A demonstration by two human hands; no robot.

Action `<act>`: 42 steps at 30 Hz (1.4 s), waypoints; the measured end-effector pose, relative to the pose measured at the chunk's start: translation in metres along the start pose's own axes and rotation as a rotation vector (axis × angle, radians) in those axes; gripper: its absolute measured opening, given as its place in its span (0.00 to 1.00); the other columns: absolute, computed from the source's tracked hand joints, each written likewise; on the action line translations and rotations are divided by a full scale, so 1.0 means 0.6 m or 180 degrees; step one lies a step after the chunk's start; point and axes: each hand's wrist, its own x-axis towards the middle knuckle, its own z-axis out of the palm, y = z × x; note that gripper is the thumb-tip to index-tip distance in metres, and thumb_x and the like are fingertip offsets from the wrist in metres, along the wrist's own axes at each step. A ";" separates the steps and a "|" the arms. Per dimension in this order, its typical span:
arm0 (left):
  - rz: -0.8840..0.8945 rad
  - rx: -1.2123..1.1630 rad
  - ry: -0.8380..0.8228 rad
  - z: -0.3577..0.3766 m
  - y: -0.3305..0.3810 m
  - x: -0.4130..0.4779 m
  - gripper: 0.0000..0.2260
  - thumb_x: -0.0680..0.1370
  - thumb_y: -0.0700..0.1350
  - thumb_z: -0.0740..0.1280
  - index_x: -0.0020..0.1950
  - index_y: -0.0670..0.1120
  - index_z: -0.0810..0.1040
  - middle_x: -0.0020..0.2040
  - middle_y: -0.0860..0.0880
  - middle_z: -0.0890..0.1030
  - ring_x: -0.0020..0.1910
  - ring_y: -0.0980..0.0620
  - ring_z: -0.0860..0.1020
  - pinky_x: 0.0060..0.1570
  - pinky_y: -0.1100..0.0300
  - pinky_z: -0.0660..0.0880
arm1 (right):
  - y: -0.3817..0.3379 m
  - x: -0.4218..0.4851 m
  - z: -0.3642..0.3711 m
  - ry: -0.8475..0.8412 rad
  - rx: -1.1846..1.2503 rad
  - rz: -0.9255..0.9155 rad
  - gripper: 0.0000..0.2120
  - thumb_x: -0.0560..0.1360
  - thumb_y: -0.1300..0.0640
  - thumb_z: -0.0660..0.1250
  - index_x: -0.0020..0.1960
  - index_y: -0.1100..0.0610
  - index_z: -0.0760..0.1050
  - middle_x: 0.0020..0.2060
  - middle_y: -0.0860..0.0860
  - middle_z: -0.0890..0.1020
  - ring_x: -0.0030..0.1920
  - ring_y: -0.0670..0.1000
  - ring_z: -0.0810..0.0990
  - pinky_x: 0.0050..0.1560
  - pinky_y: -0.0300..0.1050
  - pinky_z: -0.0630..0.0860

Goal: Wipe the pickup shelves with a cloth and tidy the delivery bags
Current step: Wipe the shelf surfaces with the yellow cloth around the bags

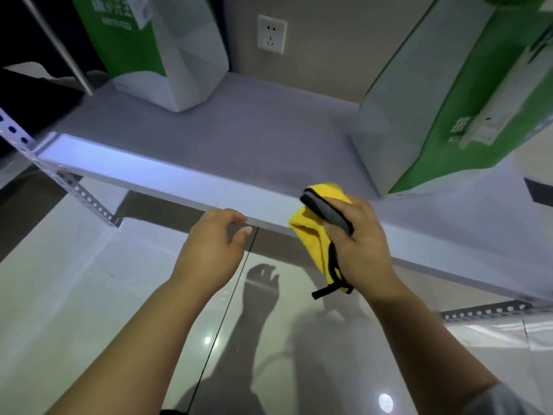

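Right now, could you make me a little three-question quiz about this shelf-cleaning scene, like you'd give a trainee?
1. True or false: the right hand holds the yellow cloth.
2. How many green-and-white delivery bags stand on the shelf? A) one B) two C) four
3. What is fixed to the wall between the left bag and the right bag?

Key:
1. True; the left hand is empty, fingers at the shelf's front edge.
2. B
3. A white wall socket.
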 end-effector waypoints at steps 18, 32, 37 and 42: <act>-0.0200 -0.1948 -0.1261 0.051 0.131 -0.009 0.15 0.68 0.40 0.75 0.53 0.49 0.80 0.48 0.47 0.84 0.48 0.47 0.82 0.52 0.46 0.78 | 0.009 -0.046 -0.087 -0.1057 -0.0313 -0.0178 0.47 0.55 0.47 0.82 0.67 0.38 0.60 0.63 0.38 0.62 0.65 0.41 0.63 0.62 0.37 0.65; 0.0342 -0.0955 -0.1166 0.008 0.209 -0.060 0.18 0.67 0.38 0.75 0.44 0.61 0.78 0.43 0.64 0.81 0.44 0.66 0.78 0.39 0.74 0.73 | -0.047 -0.044 -0.165 -0.1471 -0.0051 0.0551 0.12 0.71 0.54 0.72 0.52 0.45 0.75 0.47 0.45 0.79 0.47 0.47 0.76 0.47 0.42 0.74; 0.0336 -0.0522 -0.1311 -0.062 0.258 -0.095 0.18 0.67 0.41 0.75 0.51 0.57 0.78 0.46 0.61 0.77 0.47 0.61 0.76 0.45 0.70 0.72 | -0.142 -0.059 -0.214 -0.1695 -0.0526 0.0364 0.09 0.73 0.55 0.68 0.52 0.50 0.74 0.46 0.48 0.79 0.47 0.52 0.75 0.49 0.51 0.73; 0.0159 -0.0501 -0.1197 -0.158 0.327 -0.138 0.14 0.68 0.44 0.74 0.49 0.59 0.77 0.44 0.61 0.77 0.44 0.62 0.75 0.40 0.73 0.69 | -0.261 -0.062 -0.286 -0.1681 -0.0687 0.0240 0.09 0.72 0.57 0.67 0.52 0.51 0.74 0.46 0.48 0.78 0.46 0.51 0.75 0.47 0.46 0.72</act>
